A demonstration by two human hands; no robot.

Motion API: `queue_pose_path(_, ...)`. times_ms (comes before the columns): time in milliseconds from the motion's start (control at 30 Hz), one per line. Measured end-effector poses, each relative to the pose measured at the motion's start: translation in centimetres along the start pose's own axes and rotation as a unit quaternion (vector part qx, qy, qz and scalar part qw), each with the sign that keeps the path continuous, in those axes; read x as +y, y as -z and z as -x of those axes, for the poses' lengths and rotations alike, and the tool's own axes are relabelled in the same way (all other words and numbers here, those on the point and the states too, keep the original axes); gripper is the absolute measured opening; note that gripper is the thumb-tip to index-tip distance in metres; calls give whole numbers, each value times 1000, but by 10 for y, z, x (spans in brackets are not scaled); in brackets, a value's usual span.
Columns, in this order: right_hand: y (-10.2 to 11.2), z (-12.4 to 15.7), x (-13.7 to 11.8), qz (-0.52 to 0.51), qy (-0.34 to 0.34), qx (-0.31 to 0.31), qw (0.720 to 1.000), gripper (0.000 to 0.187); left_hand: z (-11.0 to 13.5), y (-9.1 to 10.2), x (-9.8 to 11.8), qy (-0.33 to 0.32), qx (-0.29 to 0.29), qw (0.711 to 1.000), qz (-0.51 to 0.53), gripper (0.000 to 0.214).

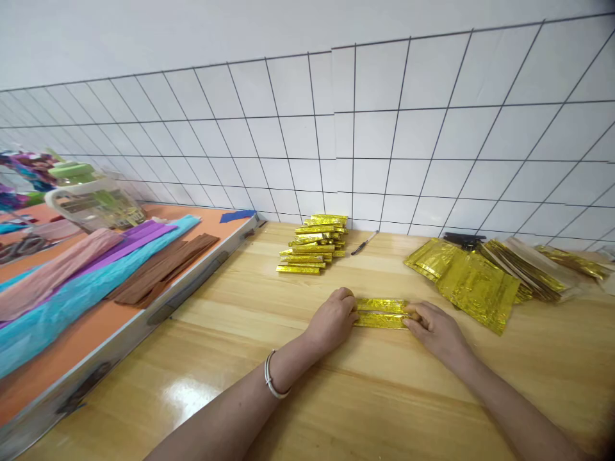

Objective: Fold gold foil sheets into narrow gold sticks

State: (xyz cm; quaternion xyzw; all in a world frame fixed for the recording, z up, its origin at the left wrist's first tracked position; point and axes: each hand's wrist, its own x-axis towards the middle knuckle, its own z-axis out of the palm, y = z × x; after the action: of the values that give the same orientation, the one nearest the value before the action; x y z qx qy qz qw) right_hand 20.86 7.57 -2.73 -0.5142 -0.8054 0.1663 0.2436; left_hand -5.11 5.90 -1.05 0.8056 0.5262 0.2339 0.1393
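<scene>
Item: basket (93, 210), well left of the left grip and beyond it, a green lid (72, 170) showing at its top. I cannot make out its contents.

Item: strips, well left of the left grip, lying on an orange surface (161, 211): pink (62, 269), purple (141, 242), blue (96, 301), brown (163, 272). Lying apart from what I have in hand.

Item: blue scrap (237, 216), beyond and left of the left grip, at the orange surface's far corner.

Item: folded gold strips (307, 259), a stepped pile on the counter (230, 378), just beyond the left grip. I enter these as done; too overlapped for me to count.

Item: my left grip (334, 322), fingers closed on the left end of the gold piece; bracelet (267, 371) on the wrist.

Item: pen (365, 243), beyond the gap between my two grips.

Item: gold piece (379, 320), on the counter between both grips, two bands with a dark line between. I cannot tell a crease from a gap; I judge it part-folded.

Item: my right grip (439, 328), thumb and fingers pinched on its right end.

Item: gold sheets (480, 288), flat, near the right grip, beyond and to its right, a black object (464, 241) behind. I enter these as left to fold; quantity unclear.
</scene>
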Motion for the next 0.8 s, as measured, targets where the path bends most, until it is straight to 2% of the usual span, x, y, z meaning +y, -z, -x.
queue_pose_path(267,-2,-3,-1,35,-6,4,999,20,-2,-3,-1,-23,-1,1000,-13,8)
queue_pose_path(467,-3,-3,-3,56,-27,13,998,17,1,0,7,-83,-23,993,-81,36)
queue_pose_path(567,-2,-4,-6,69,-38,14,997,17,3,3,13,-102,-47,984,-137,30)
queue_pose_path(667,-2,-4,-8,89,-40,14,995,17,4,4,18,-117,-46,976,-178,25)
queue_pose_path(800,-3,-4,-7,111,-37,31,993,16,6,1,22,-141,-50,972,-184,28)
